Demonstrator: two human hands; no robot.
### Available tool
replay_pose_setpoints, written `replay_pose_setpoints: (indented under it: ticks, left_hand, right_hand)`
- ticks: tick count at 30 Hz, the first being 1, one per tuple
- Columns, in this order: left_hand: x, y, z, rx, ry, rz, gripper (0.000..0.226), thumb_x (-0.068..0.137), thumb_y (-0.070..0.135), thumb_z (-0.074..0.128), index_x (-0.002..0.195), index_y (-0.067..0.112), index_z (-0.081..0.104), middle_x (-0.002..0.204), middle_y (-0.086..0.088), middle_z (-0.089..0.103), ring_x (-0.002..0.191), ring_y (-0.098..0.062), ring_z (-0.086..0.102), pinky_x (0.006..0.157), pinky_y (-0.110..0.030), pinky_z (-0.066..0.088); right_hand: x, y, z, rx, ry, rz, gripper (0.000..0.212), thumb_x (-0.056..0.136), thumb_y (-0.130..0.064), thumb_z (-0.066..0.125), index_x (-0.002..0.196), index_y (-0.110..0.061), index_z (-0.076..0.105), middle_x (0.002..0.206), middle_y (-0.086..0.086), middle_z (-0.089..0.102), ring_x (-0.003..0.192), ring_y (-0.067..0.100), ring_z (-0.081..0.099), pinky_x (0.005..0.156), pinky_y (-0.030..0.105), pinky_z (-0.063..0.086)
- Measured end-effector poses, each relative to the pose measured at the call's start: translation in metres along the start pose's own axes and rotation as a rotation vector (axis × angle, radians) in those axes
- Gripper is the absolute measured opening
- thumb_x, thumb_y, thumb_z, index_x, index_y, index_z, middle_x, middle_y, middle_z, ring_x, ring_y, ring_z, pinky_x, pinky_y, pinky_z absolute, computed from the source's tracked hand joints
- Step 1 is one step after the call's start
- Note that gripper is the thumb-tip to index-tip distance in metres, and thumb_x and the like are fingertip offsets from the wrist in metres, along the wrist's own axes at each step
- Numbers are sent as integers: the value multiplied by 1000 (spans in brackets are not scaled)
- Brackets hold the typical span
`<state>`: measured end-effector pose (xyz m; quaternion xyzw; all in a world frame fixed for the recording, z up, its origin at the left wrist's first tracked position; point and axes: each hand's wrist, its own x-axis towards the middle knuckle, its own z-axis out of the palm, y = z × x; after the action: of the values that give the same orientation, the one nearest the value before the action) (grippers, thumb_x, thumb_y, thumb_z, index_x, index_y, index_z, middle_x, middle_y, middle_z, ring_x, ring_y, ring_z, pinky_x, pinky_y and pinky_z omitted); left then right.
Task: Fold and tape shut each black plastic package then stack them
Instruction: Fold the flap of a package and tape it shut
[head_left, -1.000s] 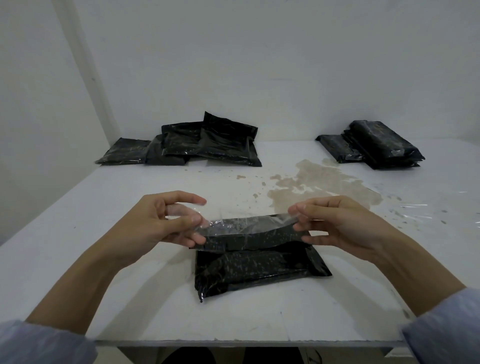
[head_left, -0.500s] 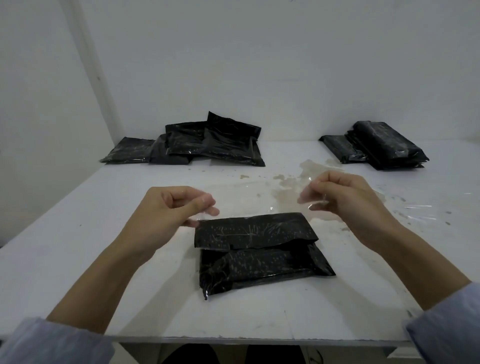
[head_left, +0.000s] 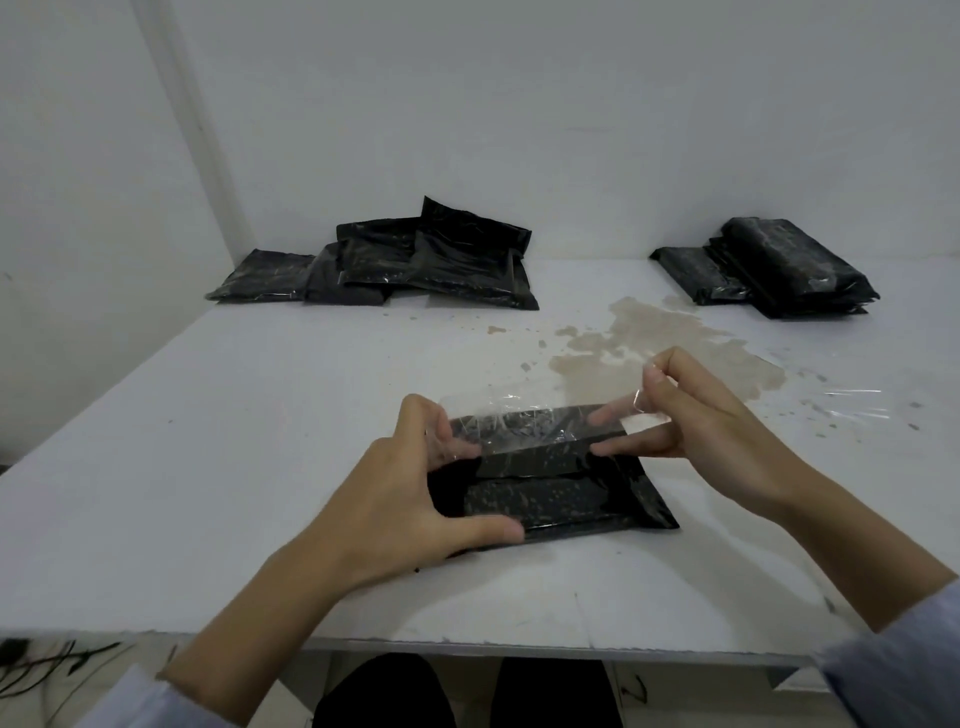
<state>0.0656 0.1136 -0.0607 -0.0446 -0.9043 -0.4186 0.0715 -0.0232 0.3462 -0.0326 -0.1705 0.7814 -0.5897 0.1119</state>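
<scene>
No text, label, brand, number or sign can be read anywhere in the view. The black packages carry only pale specks and glare, with no letters on them.

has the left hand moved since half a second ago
Yes. The left hand has come down and toward the right, onto the left end of the folded black package on the table.
</scene>
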Motion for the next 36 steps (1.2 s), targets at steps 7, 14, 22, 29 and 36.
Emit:
replay_pose_setpoints:
  ticks: [7, 14, 22, 29, 36]
  left_hand:
    - [-1, 1, 4, 151, -20, 3, 64, 61, 39, 84, 88, 35, 26, 114, 15, 61, 112, 3, 55, 80, -9, 44]
    - [-6, 4, 5, 282, -11, 38, 59, 64, 47, 79, 84, 31, 26, 112, 18, 64, 100, 5, 58, 67, -5, 37]
    - [3, -1, -9, -330, 48, -196, 40, 91, 44, 40, 74, 10, 51, 83, 2, 74, 93, -11, 68, 94, -38, 49]
    - [0, -3, -1, -465, 234, -309, 29, 88, 26, 58, 78, 2, 70, 81, -3, 75, 85, -14, 71, 93, -37, 50]
    - [-7, -9, -5, -475, 272, -365, 20, 83, 22, 67, 75, 5, 76, 80, -7, 75, 84, -16, 71, 85, -27, 54]
  right_hand:
    - [-4, 2, -2, -19, 20, 39, 25, 101, -32, 31, 82, -16, 37, 96, 8, 72, 78, 26, 72, 86, 36, 46]
    - [-8, 9, 5, -107, 91, 10, 26, 102, -28, 29, 82, -13, 38, 88, 8, 71, 76, 19, 72, 87, 33, 40]
    - [-7, 11, 9, -55, 199, 52, 28, 96, -11, 38, 70, -10, 46, 95, 10, 68, 71, 20, 72, 92, 35, 31]
    - [-8, 17, 16, -111, 245, 56, 23, 92, -6, 42, 82, 11, 53, 81, 27, 67, 70, 15, 72, 87, 44, 47]
    - [-10, 14, 23, -212, 303, 11, 24, 92, -15, 48, 79, 2, 56, 66, -7, 72, 89, 51, 58, 74, 50, 48]
